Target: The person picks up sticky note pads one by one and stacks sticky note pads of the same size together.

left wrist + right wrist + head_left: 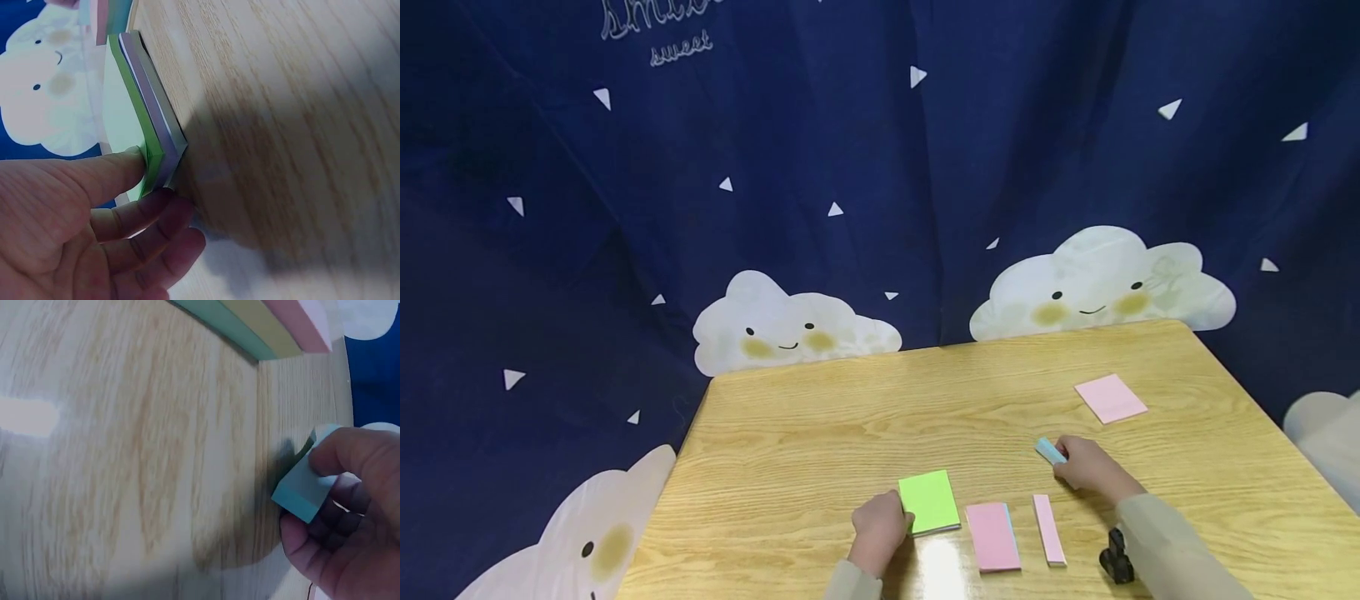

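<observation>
My left hand [880,523] pinches the near-left corner of a square stack of sticky notes with a bright green pad [929,502] on top. In the left wrist view, purple and pale layers [164,134] show below the green one, with the thumb on top and fingertips at the lower edge. Farther right, my right hand [1088,465] holds a small light blue sticky note pad [306,481] between thumb and fingers, close over the table. Between the hands lie a pink rectangular pad [992,537] with a blue edge below it and a narrow pink pad [1048,530].
A square pink pad [1111,398] lies at the back right of the wooden table [805,433]. A dark blue curtain [820,125] with clouds hangs behind the table. A small black object [1117,558] sits at the right sleeve [1172,542].
</observation>
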### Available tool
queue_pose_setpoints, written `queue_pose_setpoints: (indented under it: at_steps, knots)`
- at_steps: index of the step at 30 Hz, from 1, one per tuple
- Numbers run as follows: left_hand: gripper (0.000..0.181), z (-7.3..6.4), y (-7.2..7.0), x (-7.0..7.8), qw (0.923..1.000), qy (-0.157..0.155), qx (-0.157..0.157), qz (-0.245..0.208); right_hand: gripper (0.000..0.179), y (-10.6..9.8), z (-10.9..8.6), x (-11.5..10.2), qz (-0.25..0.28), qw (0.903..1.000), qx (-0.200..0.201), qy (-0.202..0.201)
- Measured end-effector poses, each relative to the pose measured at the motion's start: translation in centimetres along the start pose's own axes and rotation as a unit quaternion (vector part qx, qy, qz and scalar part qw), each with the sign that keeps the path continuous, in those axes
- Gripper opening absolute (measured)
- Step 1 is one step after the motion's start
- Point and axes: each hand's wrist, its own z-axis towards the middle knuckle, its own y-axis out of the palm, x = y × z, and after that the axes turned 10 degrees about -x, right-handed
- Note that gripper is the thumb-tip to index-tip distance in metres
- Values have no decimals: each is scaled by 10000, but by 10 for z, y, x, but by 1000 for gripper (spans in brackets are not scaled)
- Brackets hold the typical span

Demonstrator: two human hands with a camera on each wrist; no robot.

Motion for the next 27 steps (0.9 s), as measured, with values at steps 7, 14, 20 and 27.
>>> queue_pose_setpoints:
  at_steps: [7,14,20,27]
  knots:
    - [30,0,-1,0,10000,22,-1,-50,14,-6,-2,9,74,9996,137,222]
    - [30,0,0,0,10000,42,6,-8,15,-11,-5,16,477,9981,147,359]
    - [29,0,2,-1,10000,41,24,-7,13,-14,-9,18,705,9964,111,453]
    - [30,0,2,-1,10000,38,37,28,11,-17,-13,18,942,9942,141,506]
